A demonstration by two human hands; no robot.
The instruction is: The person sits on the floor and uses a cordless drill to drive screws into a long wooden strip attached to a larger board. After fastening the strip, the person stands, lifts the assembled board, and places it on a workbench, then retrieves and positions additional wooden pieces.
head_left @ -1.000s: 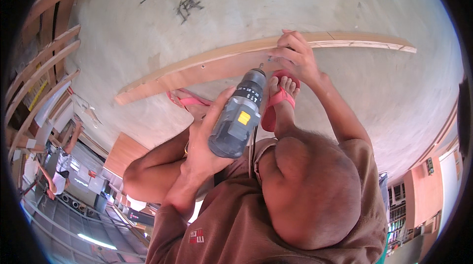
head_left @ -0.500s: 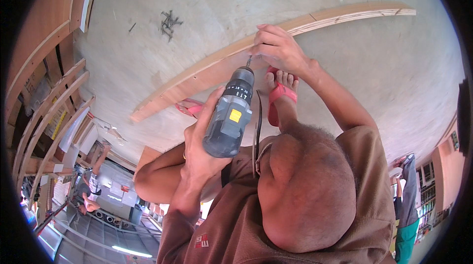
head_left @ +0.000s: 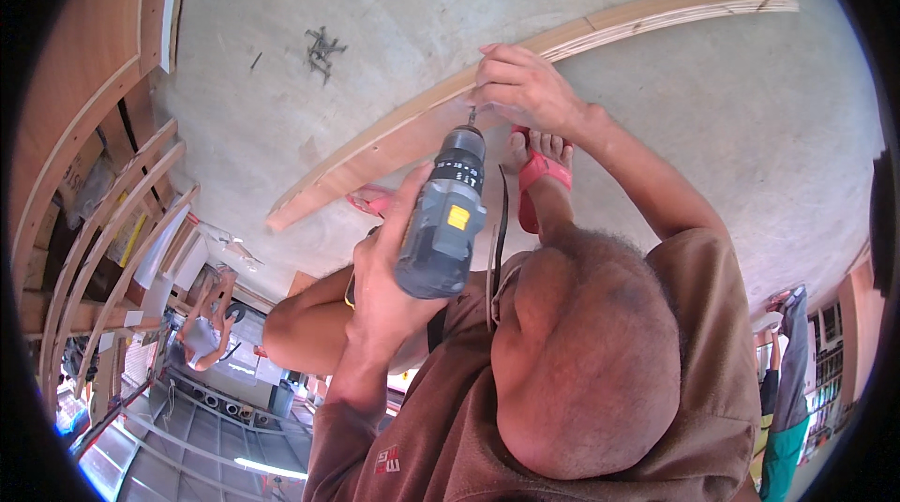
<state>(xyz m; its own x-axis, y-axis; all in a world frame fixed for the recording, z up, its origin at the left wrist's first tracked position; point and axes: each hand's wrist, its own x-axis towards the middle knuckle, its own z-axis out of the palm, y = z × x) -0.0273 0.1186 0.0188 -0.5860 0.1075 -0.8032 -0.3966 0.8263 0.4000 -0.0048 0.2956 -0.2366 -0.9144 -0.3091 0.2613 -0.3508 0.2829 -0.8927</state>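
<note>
My left hand (head_left: 380, 282) grips a grey and black cordless drill (head_left: 443, 225) from behind, one finger stretched along its side. The drill points away from me, its bit close to the face of a long wooden board (head_left: 375, 150) lying across the floor. My right hand (head_left: 525, 85) is closed at the board's upper edge, fingers bent over it just beside the bit. Whether a screw sits between those fingertips and the bit is hidden. Beyond the board lies a small pile of dark screws (head_left: 323, 52), with a single screw (head_left: 255, 61) to its left.
A foot in a red sandal (head_left: 544, 169) stands close behind the board, near my right forearm. Another red sandal (head_left: 370, 199) shows left of the drill. Wooden panels and curved frames (head_left: 112, 193) line the left side. Other people are in the background at lower left and right.
The view has shifted slightly, and the board's right end now appears a little higher. Both hands keep their places at drill and board. A person in the background at lower left has moved.
</note>
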